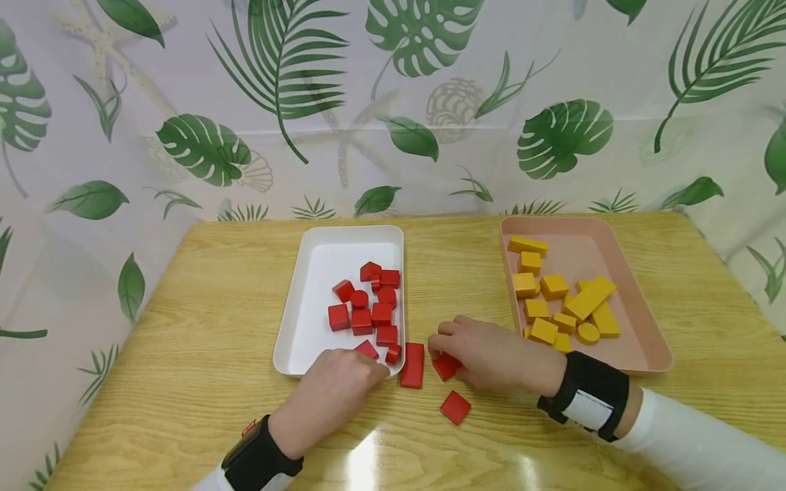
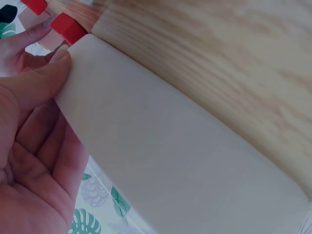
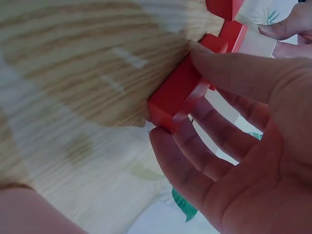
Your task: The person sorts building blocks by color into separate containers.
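Note:
At the near right corner of the white tray (image 1: 307, 286), my left hand (image 1: 340, 385) grips the rim. The left wrist view shows the thumb (image 2: 44, 80) on the outside of the tray wall (image 2: 161, 131), with the other fingers behind it. My right hand (image 1: 494, 351) holds a red block (image 1: 446, 366) at the table, between thumb and fingers; the right wrist view shows this block (image 3: 168, 100) from below the palm. A flat red rectangular block (image 1: 412, 368) lies beside the tray. Nearer to me is a red square block (image 1: 455, 407). Several red blocks (image 1: 362, 320) sit inside the tray.
A pink tray (image 1: 632, 341) with several yellow blocks (image 1: 589, 300) stands to the right, behind my right forearm. Both trays rest on a wooden table (image 1: 184, 382). A leaf-patterned cloth (image 1: 479, 164) hangs behind the table and along its sides.

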The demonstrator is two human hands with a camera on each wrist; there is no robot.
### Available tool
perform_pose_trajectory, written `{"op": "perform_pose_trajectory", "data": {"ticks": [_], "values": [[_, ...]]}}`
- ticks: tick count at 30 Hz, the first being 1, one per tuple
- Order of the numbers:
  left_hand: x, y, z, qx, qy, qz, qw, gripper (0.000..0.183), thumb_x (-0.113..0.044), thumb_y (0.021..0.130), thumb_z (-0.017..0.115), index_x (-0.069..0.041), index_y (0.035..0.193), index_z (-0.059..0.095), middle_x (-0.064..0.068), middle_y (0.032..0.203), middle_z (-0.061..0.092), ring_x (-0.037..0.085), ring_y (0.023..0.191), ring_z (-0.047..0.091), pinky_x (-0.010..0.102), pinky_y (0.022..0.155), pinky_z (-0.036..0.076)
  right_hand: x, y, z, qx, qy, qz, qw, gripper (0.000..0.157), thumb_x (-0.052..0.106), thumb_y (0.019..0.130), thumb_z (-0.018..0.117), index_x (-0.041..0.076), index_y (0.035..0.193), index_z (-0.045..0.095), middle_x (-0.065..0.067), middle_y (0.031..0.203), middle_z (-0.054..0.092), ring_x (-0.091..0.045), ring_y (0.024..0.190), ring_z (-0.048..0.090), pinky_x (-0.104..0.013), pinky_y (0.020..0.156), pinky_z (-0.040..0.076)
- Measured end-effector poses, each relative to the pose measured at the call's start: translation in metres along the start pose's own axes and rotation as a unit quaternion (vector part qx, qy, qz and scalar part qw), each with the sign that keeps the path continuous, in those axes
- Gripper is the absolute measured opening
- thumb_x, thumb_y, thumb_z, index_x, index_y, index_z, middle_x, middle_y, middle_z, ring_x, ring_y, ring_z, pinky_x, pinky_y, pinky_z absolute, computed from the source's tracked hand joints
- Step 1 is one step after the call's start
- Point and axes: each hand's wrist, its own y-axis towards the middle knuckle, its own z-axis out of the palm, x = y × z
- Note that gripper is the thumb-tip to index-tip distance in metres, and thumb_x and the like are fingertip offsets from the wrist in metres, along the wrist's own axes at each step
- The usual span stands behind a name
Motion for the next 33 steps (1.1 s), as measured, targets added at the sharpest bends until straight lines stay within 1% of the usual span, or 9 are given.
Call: {"op": "perform_pose_trajectory", "data": {"ticks": [4,8,12,16,21,24,29,33], "values": [[0.002,0.0,0.0,0.007,0.002,-0.002,1.0,0.024,0.0,0.078,0.056,-0.021,0.072,0.065,-0.014,0.052,0.039,0.004,0.048,0.038,0.021,0.045,0.033,-0.001,0.005,-0.008,-0.021,0.021,0.006,1.0,0.03,0.02,0.078,0.068,0.02,0.106,0.057,0.007,0.093,0.051,-0.01,0.083,0.046,-0.027,0.075,0.044],[0.004,0.0,0.001,0.013,0.004,-0.002,0.9999,0.021,-0.003,0.079,0.058,-0.021,0.074,0.067,-0.014,0.053,0.041,0.004,0.048,0.039,0.021,0.045,0.033,0.0,0.019,-0.027,-0.049,0.039,0.025,0.998,0.035,0.024,0.079,0.069,0.017,0.111,0.058,0.005,0.099,0.054,-0.011,0.087,0.049,-0.027,0.079,0.044],[0.005,-0.001,0.001,0.012,0.006,-0.002,0.9999,0.021,-0.003,0.079,0.058,-0.021,0.074,0.067,-0.014,0.053,0.044,0.005,0.049,0.039,0.021,0.046,0.034,0.001,0.044,-0.041,-0.077,0.038,0.038,0.996,0.038,0.025,0.079,0.07,0.017,0.114,0.059,0.004,0.103,0.056,-0.01,0.089,0.05,-0.024,0.08,0.043],[0.006,-0.001,0.002,0.015,0.001,-0.002,0.9999,0.02,-0.004,0.08,0.058,-0.021,0.075,0.067,-0.014,0.054,0.043,0.005,0.049,0.039,0.02,0.046,0.033,0.001,0.078,-0.047,-0.096,0.028,0.047,0.994,0.034,0.027,0.081,0.067,0.018,0.113,0.059,0.006,0.101,0.056,-0.007,0.087,0.05,-0.02,0.078,0.042],[0.006,-0.001,0.005,0.012,0.003,-0.001,0.9999,0.021,-0.004,0.08,0.058,-0.022,0.074,0.066,-0.014,0.053,0.04,0.005,0.049,0.038,0.02,0.046,0.033,-0.004,0.127,-0.052,-0.097,0.022,0.057,0.993,0.029,0.025,0.084,0.064,0.018,0.111,0.058,0.006,0.097,0.055,-0.007,0.084,0.049,-0.016,0.072,0.041],[0.005,0.0,0.007,0.009,-0.006,0.0,0.9999,0.021,-0.003,0.08,0.059,-0.022,0.073,0.067,-0.015,0.053,0.04,0.003,0.049,0.038,0.019,0.047,0.032,-0.008,0.15,-0.052,-0.088,0.012,0.072,0.993,0.028,0.024,0.085,0.062,0.018,0.112,0.057,0.005,0.097,0.054,-0.008,0.083,0.049,-0.016,0.07,0.041],[0.002,0.0,0.008,0.01,-0.008,0.003,0.9999,0.02,-0.003,0.079,0.06,-0.021,0.074,0.067,-0.014,0.055,0.047,0.002,0.051,0.042,0.02,0.046,0.034,-0.009,0.179,-0.045,-0.065,0.003,0.084,0.994,0.029,0.026,0.086,0.061,0.018,0.114,0.055,0.004,0.098,0.055,-0.009,0.082,0.049,-0.016,0.069,0.041],[0.001,-0.001,0.008,0.006,-0.003,0.001,1.0,0.021,-0.002,0.078,0.06,-0.021,0.074,0.067,-0.014,0.056,0.048,0.002,0.052,0.044,0.02,0.046,0.035,-0.007,0.195,-0.037,-0.064,0.003,0.086,0.994,0.029,0.025,0.086,0.061,0.017,0.114,0.055,0.004,0.096,0.054,-0.009,0.082,0.049,-0.017,0.071,0.041]]}}
